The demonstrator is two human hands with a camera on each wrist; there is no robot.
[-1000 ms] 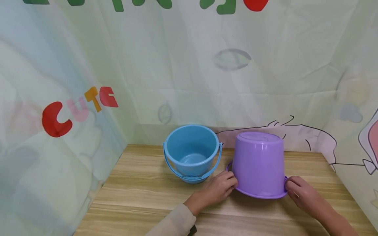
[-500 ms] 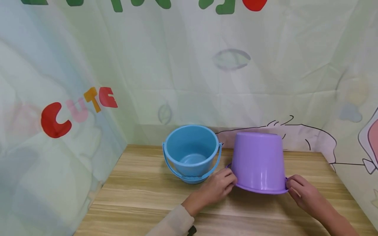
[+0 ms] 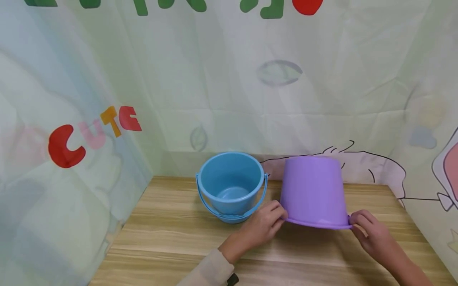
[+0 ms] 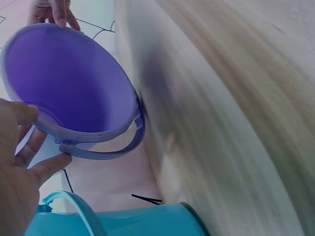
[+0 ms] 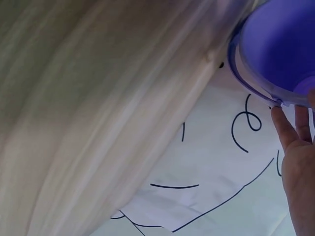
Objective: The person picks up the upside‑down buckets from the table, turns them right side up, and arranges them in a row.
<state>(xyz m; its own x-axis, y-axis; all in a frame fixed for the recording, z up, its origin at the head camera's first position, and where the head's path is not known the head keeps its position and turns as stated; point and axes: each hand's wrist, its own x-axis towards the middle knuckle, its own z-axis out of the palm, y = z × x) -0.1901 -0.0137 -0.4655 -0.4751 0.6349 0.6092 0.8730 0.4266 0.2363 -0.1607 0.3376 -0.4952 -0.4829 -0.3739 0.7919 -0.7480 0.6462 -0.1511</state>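
A purple bucket is upside down and tilted, its base turned toward the back wall and its front rim raised off the table. My left hand pinches the rim at its left side, and my right hand pinches it at the right. In the left wrist view the bucket's smooth inside shows, and its handle hangs toward the tabletop. My right fingertips sit by the handle joint in the right wrist view. Left of the purple bucket, a light blue bucket stands upright, close to my left hand.
The wood-grain table runs back to a printed cloth wall just behind both buckets. A second cloth side bounds the table at the left. The blue bucket's handle hangs down at its front.
The purple bucket has tipped further back: its front rim has risen and its base has turned out of sight. Both hands have kept their grip, rising slightly. The blue bucket has stayed put.
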